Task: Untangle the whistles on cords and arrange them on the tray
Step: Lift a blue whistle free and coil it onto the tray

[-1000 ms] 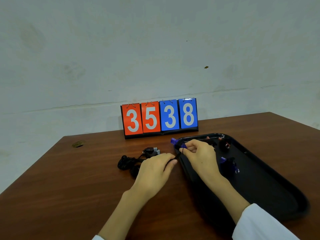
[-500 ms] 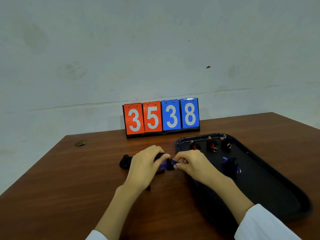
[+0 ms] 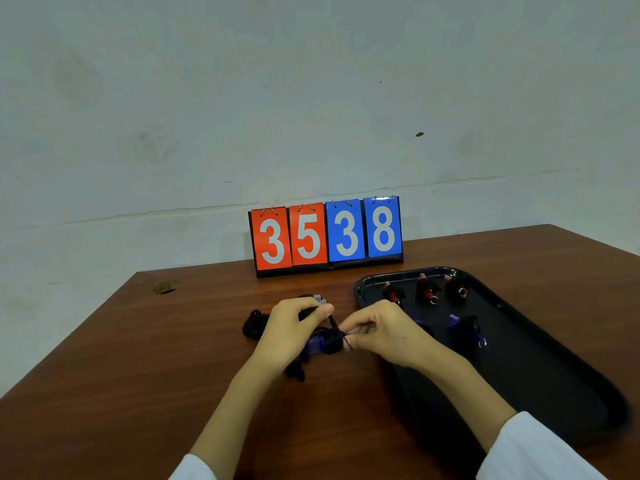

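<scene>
Curling round blue whistle — left hand; right hand pinching its cord.

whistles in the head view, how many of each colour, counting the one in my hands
red plastic whistle: 3, all on the black plastic tray
blue plastic whistle: 2, one on the tray, one gripped between the left hand and right hand
grey plastic whistle: 1, just beyond the left hand
total: 6
</scene>
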A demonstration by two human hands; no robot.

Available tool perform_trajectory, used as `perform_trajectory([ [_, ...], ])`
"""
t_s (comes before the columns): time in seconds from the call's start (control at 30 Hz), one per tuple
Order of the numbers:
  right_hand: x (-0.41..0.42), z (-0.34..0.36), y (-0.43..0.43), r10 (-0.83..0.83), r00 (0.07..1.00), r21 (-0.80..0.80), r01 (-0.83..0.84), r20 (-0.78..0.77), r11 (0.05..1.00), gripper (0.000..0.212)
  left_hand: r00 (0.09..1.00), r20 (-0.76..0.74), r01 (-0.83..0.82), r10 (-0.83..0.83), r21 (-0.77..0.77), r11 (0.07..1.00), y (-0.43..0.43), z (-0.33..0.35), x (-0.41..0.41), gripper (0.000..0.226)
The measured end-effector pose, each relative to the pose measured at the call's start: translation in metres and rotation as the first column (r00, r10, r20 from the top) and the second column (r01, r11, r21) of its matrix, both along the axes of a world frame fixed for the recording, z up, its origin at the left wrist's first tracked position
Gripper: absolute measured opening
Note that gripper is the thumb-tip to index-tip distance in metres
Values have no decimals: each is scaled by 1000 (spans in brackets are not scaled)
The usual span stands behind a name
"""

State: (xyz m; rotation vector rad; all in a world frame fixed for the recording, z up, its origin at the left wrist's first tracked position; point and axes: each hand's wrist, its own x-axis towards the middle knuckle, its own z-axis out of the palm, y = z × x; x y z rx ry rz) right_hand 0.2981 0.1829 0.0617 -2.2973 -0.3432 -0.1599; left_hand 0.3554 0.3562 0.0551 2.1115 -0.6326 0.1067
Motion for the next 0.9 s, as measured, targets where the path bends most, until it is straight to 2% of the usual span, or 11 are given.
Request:
perform_trajectory([
  [0.1, 0, 2, -1, 10, 1000, 73, -10, -3, 997, 19, 991, -134, -4, -6, -78, 997, -1, 6, -2, 21],
  [0.23, -2, 8, -3, 10, 1000, 277, -12, 6, 961, 21, 888, -429, -21, -166, -399, 917, -4, 8, -9, 26],
  [0.37, -3, 11, -1, -31, 999, 452, 19, 19, 892, 20, 799, -503, 40, -328, -500, 865, -5, 9, -12, 21],
  [0.47, -2, 9, -3, -128, 992, 540, 107, 1, 835, 19, 788, -499, 87, -361, -491, 867, -7, 6, -14, 25],
  [0.67, 2, 3, -3, -298, 954, 556, 262, -27, 789, 18, 870, -437, 62, -227, -360, 931, -15, -2, -12, 27],
  [0.8, 7, 0, -5, -496, 868, 405, 449, 13, 796, 22, 905, -388, 55, -176, -303, 951, -18, -5, -12, 24],
  [0.9, 7, -4, -4, -555, 825, 269, 513, 110, 815, 22, 947, -297, 48, -121, -243, 969, -19, -7, -13, 21],
])
